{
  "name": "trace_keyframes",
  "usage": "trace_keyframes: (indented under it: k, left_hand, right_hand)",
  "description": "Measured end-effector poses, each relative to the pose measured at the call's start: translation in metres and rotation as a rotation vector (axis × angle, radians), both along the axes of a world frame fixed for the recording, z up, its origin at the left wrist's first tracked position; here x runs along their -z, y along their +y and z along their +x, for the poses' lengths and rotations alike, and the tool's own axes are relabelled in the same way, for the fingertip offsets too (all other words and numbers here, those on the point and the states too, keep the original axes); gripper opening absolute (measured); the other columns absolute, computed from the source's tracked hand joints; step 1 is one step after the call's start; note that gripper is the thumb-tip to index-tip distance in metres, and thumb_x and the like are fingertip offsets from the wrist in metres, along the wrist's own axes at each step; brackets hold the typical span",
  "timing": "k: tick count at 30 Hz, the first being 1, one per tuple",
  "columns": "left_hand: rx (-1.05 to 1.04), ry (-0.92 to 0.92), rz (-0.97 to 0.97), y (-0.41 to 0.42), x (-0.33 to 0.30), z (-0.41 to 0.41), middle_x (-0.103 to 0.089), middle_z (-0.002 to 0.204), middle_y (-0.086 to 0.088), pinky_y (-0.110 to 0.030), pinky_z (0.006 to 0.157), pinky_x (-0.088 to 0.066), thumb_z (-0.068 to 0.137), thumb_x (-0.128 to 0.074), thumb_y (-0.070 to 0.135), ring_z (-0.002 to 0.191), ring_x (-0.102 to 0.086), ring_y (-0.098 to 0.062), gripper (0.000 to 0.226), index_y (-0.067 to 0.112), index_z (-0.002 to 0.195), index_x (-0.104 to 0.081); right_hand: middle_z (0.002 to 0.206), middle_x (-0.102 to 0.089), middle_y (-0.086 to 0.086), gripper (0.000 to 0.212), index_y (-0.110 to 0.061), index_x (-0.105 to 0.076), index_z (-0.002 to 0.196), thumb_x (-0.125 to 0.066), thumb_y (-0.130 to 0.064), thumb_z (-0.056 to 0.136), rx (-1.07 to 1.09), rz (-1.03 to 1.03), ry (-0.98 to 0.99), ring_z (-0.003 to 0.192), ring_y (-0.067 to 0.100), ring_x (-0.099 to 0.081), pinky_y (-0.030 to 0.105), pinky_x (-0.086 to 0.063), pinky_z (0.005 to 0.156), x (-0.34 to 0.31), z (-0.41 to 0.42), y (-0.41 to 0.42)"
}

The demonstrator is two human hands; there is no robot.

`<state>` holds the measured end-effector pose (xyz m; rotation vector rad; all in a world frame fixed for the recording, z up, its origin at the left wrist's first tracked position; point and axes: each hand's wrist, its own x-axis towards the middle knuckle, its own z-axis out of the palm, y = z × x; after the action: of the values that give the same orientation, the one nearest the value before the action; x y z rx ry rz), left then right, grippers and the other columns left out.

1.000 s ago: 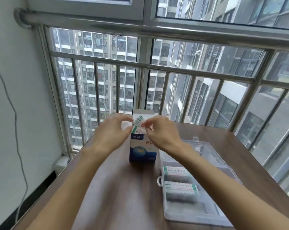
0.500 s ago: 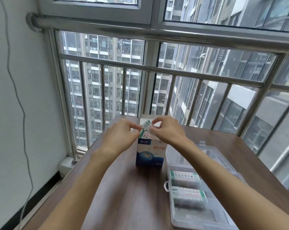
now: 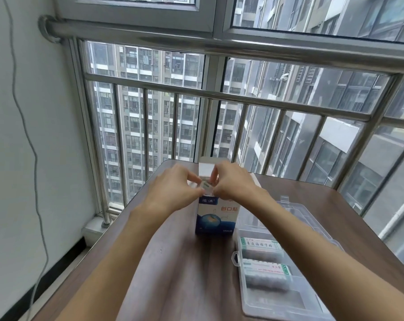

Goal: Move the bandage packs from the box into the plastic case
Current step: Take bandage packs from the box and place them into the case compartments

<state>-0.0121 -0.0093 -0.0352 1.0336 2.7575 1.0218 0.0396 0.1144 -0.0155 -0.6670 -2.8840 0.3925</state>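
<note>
Tall apartment blocks fill the view beyond a steel railing (image 3: 242, 98) and window that run across the upper half of the frame, with a white wall and a loose grey cable (image 3: 34, 158) down the left side. Below, a dark wood table (image 3: 184, 274) carries an upright blue and white box (image 3: 216, 216) near the centre of the frame, its top flap standing open. Both hands meet over the box's mouth: the left hand (image 3: 173, 189) and the right hand (image 3: 233, 184) each pinch a small bandage pack (image 3: 206, 187) between fingertips, holding it just above the opening. At the lower right of the frame lies a clear plastic case (image 3: 286, 304) with its lid swung open toward the far side, just beside the box. Two white packs with green edging (image 3: 263, 246) lie in the case, one nearer the box and one closer to the bottom of the frame.
</note>
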Motion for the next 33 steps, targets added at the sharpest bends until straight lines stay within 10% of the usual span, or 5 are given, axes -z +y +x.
trace_keyframes:
  k: [13,19,33]
  left_hand:
    - [0.035,-0.014,0.225,0.004,-0.016,0.015,-0.065,0.112,0.008,-0.024,0.073,-0.040,0.098,-0.037,0.049,0.096,-0.057,-0.007,0.042,0.026,0.120,-0.064]
    - [0.416,-0.341,0.129,0.013,-0.020,0.043,-0.073,0.086,0.009,-0.016,0.066,-0.054,0.087,-0.064,0.037,0.076,-0.067,0.000,0.026,0.025,0.110,-0.069]
    - [0.435,-0.412,-0.014,0.037,0.012,0.060,-0.066,0.058,0.007,-0.010,0.056,-0.037,0.081,-0.072,0.039,0.054,-0.050,-0.001,0.022,0.018,0.084,-0.079]
  right_hand:
    - [0.092,-0.073,0.007,0.032,-0.009,-0.068,0.105,-0.065,-0.007,0.074,-0.128,-1.376,0.295,0.087,0.016,-0.067,0.025,-0.056,0.077,-0.018,0.067,0.038]
    - [0.093,-0.073,0.009,0.047,-0.006,-0.066,0.105,-0.075,-0.012,0.060,-0.059,-1.145,0.105,0.087,0.017,-0.068,0.026,-0.054,0.077,0.004,0.115,0.045]
    - [0.090,-0.074,0.009,0.021,-0.009,-0.072,0.100,-0.071,-0.012,0.079,0.006,-0.960,0.089,0.078,0.014,-0.068,0.018,-0.050,0.065,0.035,0.158,0.059]
